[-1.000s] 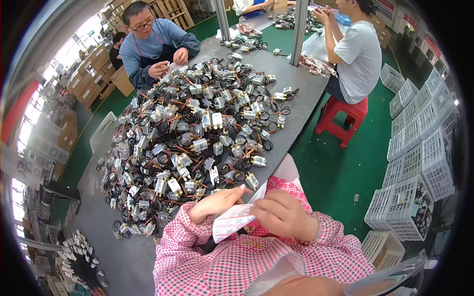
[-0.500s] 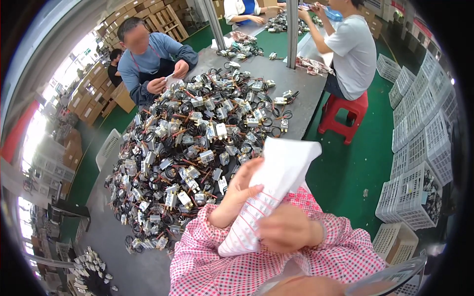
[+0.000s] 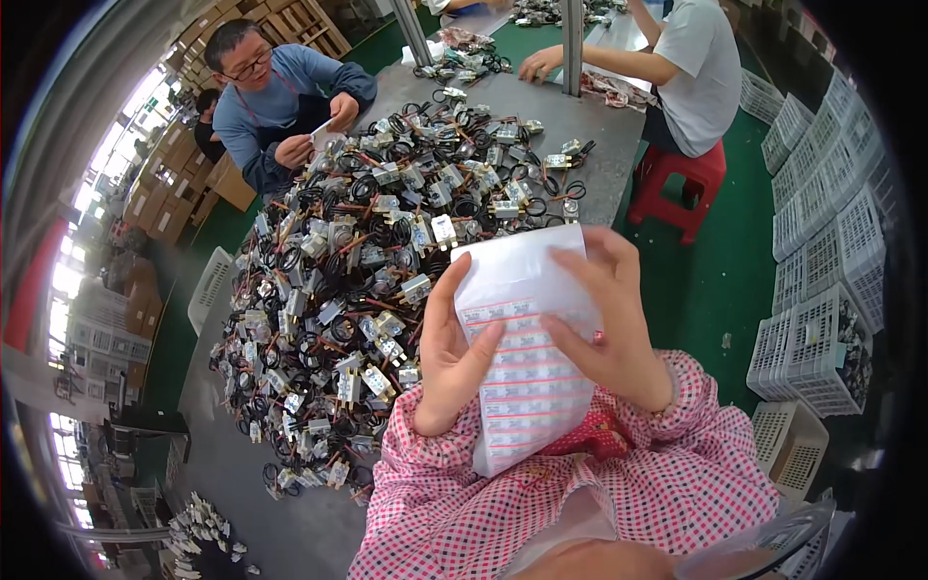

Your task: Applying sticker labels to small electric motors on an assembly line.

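Observation:
A white sheet of small printed labels [image 3: 530, 377], ruled across with thin red lines, is held up in front of me. My left hand [image 3: 452, 358] grips its left edge, the thumb lying over the front. On the other side my right hand [image 3: 614, 319] is curled around the upper right edge, thumb and fingers on the front face. The sheet bows slightly, its lower end close to my checked smock. Just beyond it is a big heap of small metal-cased parts [image 3: 324, 314] with coiled black cables and brass-coloured connectors.
The heap covers much of a grey table [image 3: 261, 527]. Across it a person in blue [image 3: 256, 126] holds a small white item. Another person [image 3: 701, 82] sits on a red stool [image 3: 681, 188] at the right. White plastic crates [image 3: 802, 338] line the right side; metal posts [image 3: 571, 48] rise from the table.
The label sheet has turned from slanted to nearly upright, its printed front now facing me. My right hand has moved up from its lower part to the upper right edge.

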Action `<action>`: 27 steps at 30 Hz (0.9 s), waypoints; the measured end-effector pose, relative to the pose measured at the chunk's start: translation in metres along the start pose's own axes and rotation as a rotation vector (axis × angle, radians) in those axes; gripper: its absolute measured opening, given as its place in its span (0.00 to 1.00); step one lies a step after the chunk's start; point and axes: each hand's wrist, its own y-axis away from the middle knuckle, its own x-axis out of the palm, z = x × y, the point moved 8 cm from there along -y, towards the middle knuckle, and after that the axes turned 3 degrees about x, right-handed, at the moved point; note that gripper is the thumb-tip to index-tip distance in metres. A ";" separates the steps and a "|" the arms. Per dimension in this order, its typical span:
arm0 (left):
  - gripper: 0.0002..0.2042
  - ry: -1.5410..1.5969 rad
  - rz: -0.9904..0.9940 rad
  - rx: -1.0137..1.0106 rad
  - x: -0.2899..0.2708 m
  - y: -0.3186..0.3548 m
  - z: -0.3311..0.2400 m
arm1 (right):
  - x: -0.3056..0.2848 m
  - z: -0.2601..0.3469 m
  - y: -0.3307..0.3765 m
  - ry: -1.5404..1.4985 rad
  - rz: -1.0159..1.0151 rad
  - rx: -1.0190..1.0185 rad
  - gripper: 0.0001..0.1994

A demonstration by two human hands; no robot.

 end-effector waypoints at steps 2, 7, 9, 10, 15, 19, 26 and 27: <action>0.31 0.038 0.016 -0.068 0.000 0.001 0.003 | 0.009 0.005 -0.008 0.097 0.007 -0.065 0.27; 0.32 0.088 0.016 -0.116 -0.003 0.000 0.004 | 0.027 0.005 -0.019 0.132 0.054 -0.134 0.20; 0.30 0.127 0.006 -0.144 -0.006 -0.001 0.007 | 0.029 0.002 -0.022 0.082 0.053 -0.104 0.18; 0.30 -0.077 -0.027 -0.021 -0.015 -0.003 -0.001 | 0.031 0.002 -0.025 0.016 0.054 -0.090 0.15; 0.19 -0.787 -0.077 0.282 -0.033 -0.009 -0.022 | 0.036 -0.003 -0.032 -0.130 0.051 -0.035 0.09; 0.12 -0.299 -0.065 0.202 -0.041 -0.012 -0.015 | 0.041 0.001 -0.036 -0.182 0.091 -0.046 0.05; 0.03 -0.264 -0.170 0.178 -0.046 -0.008 -0.012 | 0.050 0.001 -0.036 -0.108 0.085 -0.052 0.05; 0.04 -0.315 -0.191 0.210 -0.047 -0.007 -0.013 | 0.052 -0.001 -0.035 -0.117 0.088 -0.043 0.05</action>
